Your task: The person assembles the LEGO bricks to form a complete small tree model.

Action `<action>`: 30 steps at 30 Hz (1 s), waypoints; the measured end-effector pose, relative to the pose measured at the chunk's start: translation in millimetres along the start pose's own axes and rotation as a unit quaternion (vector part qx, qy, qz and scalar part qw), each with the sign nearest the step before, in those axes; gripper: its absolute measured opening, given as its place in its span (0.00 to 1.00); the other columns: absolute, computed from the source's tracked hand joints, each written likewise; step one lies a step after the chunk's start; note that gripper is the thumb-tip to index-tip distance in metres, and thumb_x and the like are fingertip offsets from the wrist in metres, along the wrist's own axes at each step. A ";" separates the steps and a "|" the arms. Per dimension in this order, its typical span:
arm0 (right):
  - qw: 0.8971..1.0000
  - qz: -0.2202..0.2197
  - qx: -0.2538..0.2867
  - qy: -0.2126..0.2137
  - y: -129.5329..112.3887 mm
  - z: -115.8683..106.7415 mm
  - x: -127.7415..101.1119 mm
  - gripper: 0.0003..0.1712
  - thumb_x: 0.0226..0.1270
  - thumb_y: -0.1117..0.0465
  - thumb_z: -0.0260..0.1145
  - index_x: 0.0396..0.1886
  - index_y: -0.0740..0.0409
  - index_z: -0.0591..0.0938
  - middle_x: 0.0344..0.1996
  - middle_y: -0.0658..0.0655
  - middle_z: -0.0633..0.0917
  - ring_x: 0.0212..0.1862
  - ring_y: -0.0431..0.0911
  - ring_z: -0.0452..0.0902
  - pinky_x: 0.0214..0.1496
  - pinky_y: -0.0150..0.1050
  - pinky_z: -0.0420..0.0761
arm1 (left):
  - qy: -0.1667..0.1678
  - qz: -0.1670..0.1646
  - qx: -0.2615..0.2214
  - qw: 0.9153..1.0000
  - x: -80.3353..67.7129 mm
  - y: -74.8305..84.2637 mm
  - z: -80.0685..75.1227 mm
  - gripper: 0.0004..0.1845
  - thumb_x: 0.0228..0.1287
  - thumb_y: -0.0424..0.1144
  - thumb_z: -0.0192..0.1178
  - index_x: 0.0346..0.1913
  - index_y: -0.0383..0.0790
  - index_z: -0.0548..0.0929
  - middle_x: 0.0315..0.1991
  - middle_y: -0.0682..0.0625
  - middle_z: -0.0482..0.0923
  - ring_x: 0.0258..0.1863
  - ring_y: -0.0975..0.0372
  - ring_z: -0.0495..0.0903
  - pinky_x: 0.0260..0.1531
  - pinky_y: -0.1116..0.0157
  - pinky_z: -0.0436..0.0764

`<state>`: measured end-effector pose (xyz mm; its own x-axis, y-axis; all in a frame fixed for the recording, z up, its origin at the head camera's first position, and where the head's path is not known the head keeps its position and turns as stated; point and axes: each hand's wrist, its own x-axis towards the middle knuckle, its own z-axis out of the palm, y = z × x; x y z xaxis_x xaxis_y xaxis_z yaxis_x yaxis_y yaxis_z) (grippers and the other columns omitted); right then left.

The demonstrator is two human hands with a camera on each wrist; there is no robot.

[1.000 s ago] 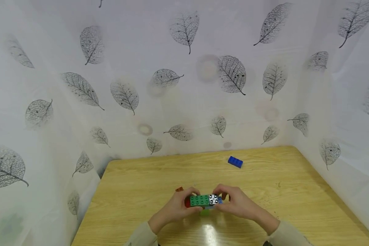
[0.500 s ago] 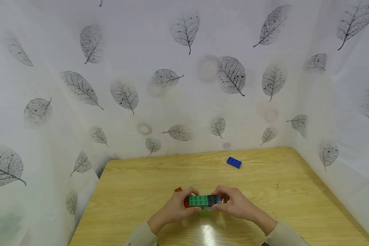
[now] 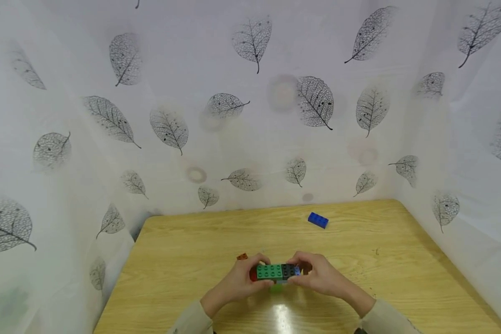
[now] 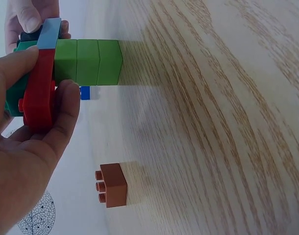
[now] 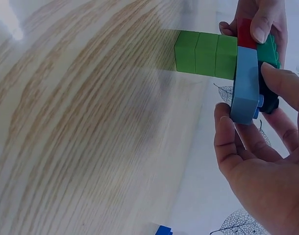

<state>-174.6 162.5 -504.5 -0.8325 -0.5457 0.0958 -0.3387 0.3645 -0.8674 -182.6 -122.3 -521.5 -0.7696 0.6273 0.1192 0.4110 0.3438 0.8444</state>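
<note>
Gripping a light, rigid brick assembly (image 3: 277, 272) by its ends just above the worktop (image 3: 359, 260), left hand (image 3: 238, 283) and right hand (image 3: 323, 278) keep fingers clamped where joints could pop apart.

Both hands are bare. The left hand (image 3: 240, 281) and right hand (image 3: 320, 277) emerge from beige long sleeves (image 3: 192, 320). No rings or watch show.

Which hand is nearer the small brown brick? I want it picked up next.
Left. The left hand grips the block stack's left end, just in front of the brown brick; the right hand holds the stack's far end.
</note>
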 end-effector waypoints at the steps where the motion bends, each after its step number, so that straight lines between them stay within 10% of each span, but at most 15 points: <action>1: 1.000 -0.001 0.000 0.000 0.1 -0.1 0.2 0.15 0.68 0.53 0.76 0.51 0.49 0.85 0.41 0.52 0.87 0.37 0.39 0.78 0.36 0.32 0.79 | 0.000 0.001 0.000 1.000 0.0 -0.2 -0.1 0.17 0.72 0.47 0.70 0.58 0.52 0.78 0.42 0.51 0.83 0.32 0.74 0.77 0.35 0.72 0.81; 30: 0.999 0.011 -0.041 -0.007 5.6 -17.1 1.1 0.24 0.71 0.48 0.74 0.62 0.50 0.83 0.53 0.54 0.88 0.49 0.44 0.83 0.46 0.35 0.82 | 0.000 -0.006 0.007 1.000 -1.3 2.1 -0.7 0.18 0.71 0.47 0.70 0.58 0.51 0.78 0.47 0.46 0.85 0.36 0.72 0.80 0.38 0.71 0.81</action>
<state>-184.9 176.9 -500.9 -0.8338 -0.5476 0.0698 -0.3559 0.4365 -0.8263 -181.1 -122.9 -519.4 -0.7741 0.6235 0.1091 0.4085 0.3605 0.8385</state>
